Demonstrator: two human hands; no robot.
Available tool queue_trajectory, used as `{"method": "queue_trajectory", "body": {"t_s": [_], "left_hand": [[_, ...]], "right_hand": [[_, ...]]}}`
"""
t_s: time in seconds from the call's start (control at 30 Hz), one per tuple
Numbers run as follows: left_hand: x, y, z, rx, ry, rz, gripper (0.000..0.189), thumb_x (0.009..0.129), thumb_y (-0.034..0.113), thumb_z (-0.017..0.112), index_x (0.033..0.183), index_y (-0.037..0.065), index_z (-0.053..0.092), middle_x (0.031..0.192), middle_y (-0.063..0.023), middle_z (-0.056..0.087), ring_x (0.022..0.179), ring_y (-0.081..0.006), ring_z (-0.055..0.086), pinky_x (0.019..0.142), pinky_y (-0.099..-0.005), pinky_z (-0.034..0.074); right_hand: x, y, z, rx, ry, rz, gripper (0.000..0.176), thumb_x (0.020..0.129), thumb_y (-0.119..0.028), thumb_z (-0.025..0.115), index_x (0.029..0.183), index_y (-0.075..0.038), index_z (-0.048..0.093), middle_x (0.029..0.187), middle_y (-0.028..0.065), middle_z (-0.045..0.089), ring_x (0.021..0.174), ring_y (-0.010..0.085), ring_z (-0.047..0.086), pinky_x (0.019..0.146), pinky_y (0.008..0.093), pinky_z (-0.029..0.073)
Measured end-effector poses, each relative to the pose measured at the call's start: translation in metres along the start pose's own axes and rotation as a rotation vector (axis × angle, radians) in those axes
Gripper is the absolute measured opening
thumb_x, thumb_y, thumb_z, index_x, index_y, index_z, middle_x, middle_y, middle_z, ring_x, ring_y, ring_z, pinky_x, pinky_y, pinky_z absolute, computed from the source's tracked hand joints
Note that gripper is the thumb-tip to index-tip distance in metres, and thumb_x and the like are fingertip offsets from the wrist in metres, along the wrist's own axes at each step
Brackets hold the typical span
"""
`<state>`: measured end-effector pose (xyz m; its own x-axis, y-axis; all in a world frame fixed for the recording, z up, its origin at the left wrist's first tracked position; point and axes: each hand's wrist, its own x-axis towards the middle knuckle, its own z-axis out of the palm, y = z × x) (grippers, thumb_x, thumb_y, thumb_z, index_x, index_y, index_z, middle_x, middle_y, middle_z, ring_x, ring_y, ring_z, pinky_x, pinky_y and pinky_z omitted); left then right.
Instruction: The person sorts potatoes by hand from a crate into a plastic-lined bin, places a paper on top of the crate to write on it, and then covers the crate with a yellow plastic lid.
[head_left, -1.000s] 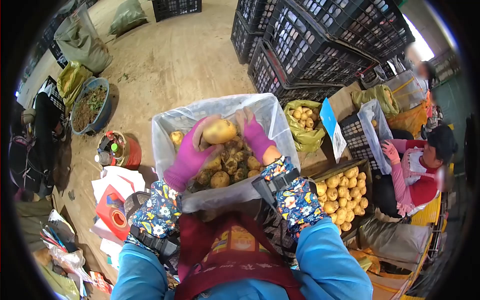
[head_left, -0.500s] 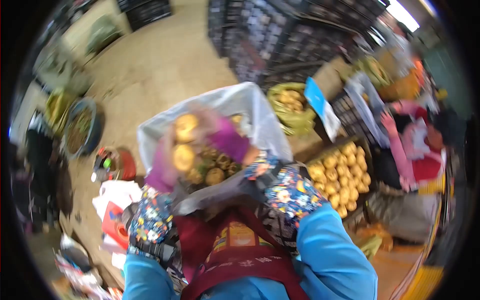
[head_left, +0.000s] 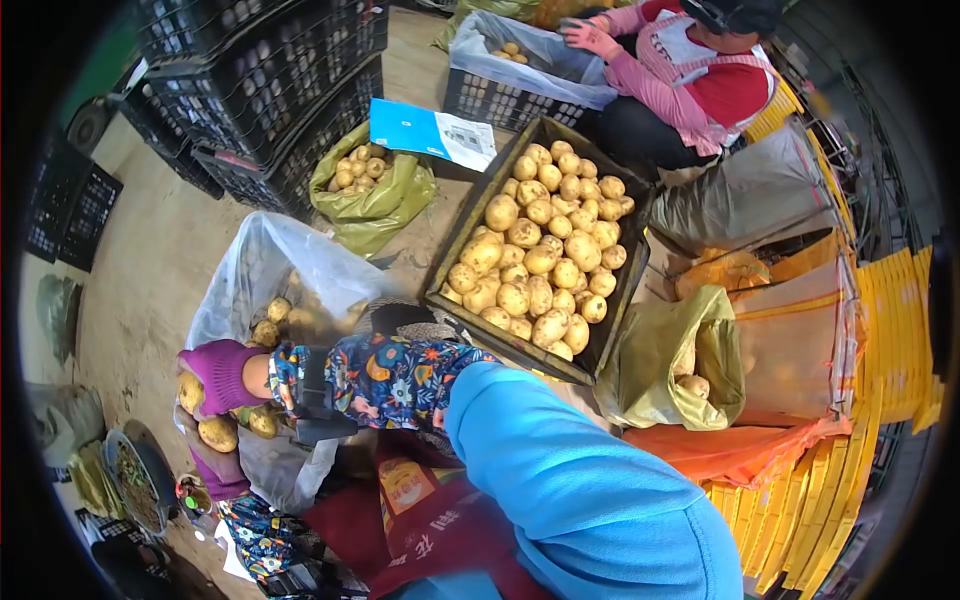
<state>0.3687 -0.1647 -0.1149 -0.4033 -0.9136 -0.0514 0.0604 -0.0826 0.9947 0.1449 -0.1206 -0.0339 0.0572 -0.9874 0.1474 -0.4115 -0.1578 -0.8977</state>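
Observation:
My right hand [head_left: 217, 377], in a purple glove, reaches over the near side of a container lined with clear plastic [head_left: 235, 268]. One potato [head_left: 190, 392] sits at its fingers, which are partly hidden. Lower down is my left hand [head_left: 216, 474], also gloved; its grey palm side lies against another potato [head_left: 217, 433], and most of its fingers are out of sight. A further potato [head_left: 262, 421] shows beneath my right wrist. Deeper in the liner lie several loose potatoes [head_left: 275, 318].
A dark crate [head_left: 610, 335] heaped with potatoes stands to the right. Between it and stacked black crates [head_left: 270, 95] are an olive sack of potatoes [head_left: 385, 215] and a blue-and-white box flap [head_left: 430, 133]. Another person [head_left: 680, 75] crouches beyond, by a lined crate [head_left: 525, 92].
My view has swung right, so the lined container and both hands now appear farther left. The full potato crate and the other person show more fully. Two potatoes stay by my hands.

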Motion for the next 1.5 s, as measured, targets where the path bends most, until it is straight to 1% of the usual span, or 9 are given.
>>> {"method": "queue_trajectory", "body": {"t_s": [0.2, 0.37, 0.57, 0.73, 1.0, 1.13, 1.23, 1.37, 1.5], "left_hand": [[-0.012, -0.001, 0.023, 0.472, -0.117, 0.159, 0.066, 0.087, -0.005, 0.05, 0.147, 0.003, 0.025, 0.15, -0.0153, 0.032, 0.13, -0.0249, 0.044, 0.103, -0.0355, 0.042], [-0.017, 0.0, 0.031, -0.823, 0.063, -0.528, 0.042, 0.095, 0.034, 0.053, 0.129, 0.009, 0.054, 0.13, -0.0086, 0.056, 0.122, -0.0228, 0.052, 0.084, -0.0307, 0.054], [-0.022, 0.019, 0.067, -0.771, 0.172, -0.532, 0.037, 0.095, 0.032, 0.054, 0.123, 0.009, 0.057, 0.129, -0.0079, 0.057, 0.119, -0.0232, 0.055, 0.078, -0.0325, 0.056], [0.007, 0.063, 0.152, -0.647, 0.042, -0.48, 0.041, 0.096, 0.035, 0.051, 0.13, 0.011, 0.052, 0.129, -0.0086, 0.057, 0.114, -0.0214, 0.058, 0.07, -0.0277, 0.057], [0.025, 0.107, 0.33, -0.548, -0.253, -0.482, 0.045, 0.097, 0.035, 0.049, 0.136, 0.012, 0.047, 0.13, -0.0115, 0.054, 0.112, -0.0238, 0.058, 0.067, -0.0291, 0.057], [0.014, 0.1, 0.403, -0.48, -0.217, -0.625, 0.044, 0.095, 0.035, 0.052, 0.128, 0.007, 0.052, 0.118, -0.0117, 0.06, 0.106, -0.0256, 0.06, 0.071, -0.0306, 0.056], [-0.001, 0.079, 0.437, -0.394, -0.338, -0.612, 0.037, 0.095, 0.033, 0.052, 0.122, 0.007, 0.055, 0.112, -0.0081, 0.062, 0.104, -0.0224, 0.061, 0.079, -0.0337, 0.055], [-0.029, 0.053, 0.475, -0.344, -0.569, -0.649, 0.038, 0.098, 0.031, 0.05, 0.126, 0.006, 0.052, 0.119, -0.0088, 0.06, 0.107, -0.0208, 0.059, 0.087, -0.0348, 0.049], [-0.045, 0.069, 0.478, -0.287, -0.548, -0.61, 0.042, 0.099, 0.031, 0.048, 0.13, 0.004, 0.05, 0.124, -0.0094, 0.056, 0.114, -0.0243, 0.055, 0.092, -0.0351, 0.047]], "right_hand": [[-0.016, -0.026, -0.073, 0.159, 0.181, -0.108, 0.06, 0.06, -0.031, 0.081, 0.108, -0.002, 0.059, 0.096, 0.0189, 0.067, 0.088, 0.0339, 0.066, 0.076, 0.0393, 0.053], [-0.116, 0.015, -0.21, 0.682, 0.448, -0.256, 0.068, 0.075, -0.031, 0.078, 0.13, -0.003, 0.049, 0.114, 0.0134, 0.061, 0.096, 0.0188, 0.063, 0.082, 0.0309, 0.053], [-0.31, 0.219, -0.254, 0.178, 1.115, 0.566, 0.062, 0.08, -0.031, 0.073, 0.131, -0.006, 0.05, 0.118, 0.0154, 0.061, 0.108, 0.0288, 0.06, 0.089, 0.0374, 0.049], [-0.334, 0.286, -0.292, -0.067, 1.456, 0.52, 0.061, 0.081, -0.036, 0.068, 0.132, -0.007, 0.051, 0.127, 0.0188, 0.055, 0.118, 0.0348, 0.052, 0.097, 0.0431, 0.042], [-0.303, 0.402, -0.301, -1.18, 1.071, 1.0, 0.035, 0.084, -0.03, 0.059, 0.118, -0.023, 0.059, 0.109, 0.008, 0.061, 0.106, 0.0272, 0.054, 0.097, 0.0494, 0.032], [-0.309, 0.378, -0.324, -0.788, 0.928, 1.027, 0.039, 0.086, -0.029, 0.057, 0.123, -0.019, 0.057, 0.112, 0.0101, 0.059, 0.113, 0.0307, 0.051, 0.101, 0.0551, 0.031], [-0.306, 0.315, -0.32, -0.486, 1.228, 0.568, 0.043, 0.087, -0.034, 0.06, 0.126, -0.016, 0.055, 0.112, 0.0113, 0.059, 0.105, 0.0315, 0.056, 0.092, 0.0502, 0.041], [-0.33, 0.197, -0.256, 1.203, 0.825, 0.103, 0.053, 0.092, -0.03, 0.06, 0.137, -0.009, 0.043, 0.123, 0.0083, 0.055, 0.105, 0.0216, 0.059, 0.087, 0.0346, 0.051], [-0.365, 0.164, -0.214, 1.002, 0.956, 0.326, 0.05, 0.09, -0.02, 0.062, 0.135, -0.009, 0.043, 0.121, 0.007, 0.055, 0.102, 0.0192, 0.059, 0.081, 0.03, 0.052]]}}
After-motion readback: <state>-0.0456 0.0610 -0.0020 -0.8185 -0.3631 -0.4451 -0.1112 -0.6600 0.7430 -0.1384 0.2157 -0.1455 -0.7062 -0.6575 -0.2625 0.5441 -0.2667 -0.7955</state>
